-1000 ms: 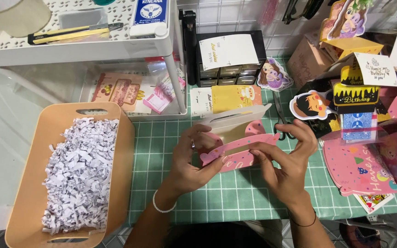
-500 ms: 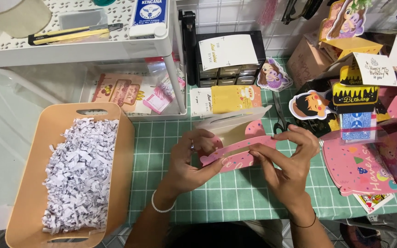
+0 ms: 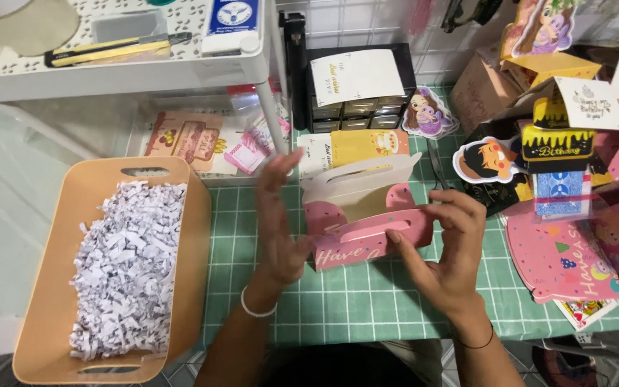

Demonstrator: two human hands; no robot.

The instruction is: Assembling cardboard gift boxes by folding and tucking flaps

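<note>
The pink gift box (image 3: 367, 233) stands on the green gridded surface (image 3: 367, 308), right hand (image 3: 442, 254) pinching its handle flap, left hand (image 3: 277, 215) flat and released beside it (blurred). Better to steady both walls while folding.
</note>
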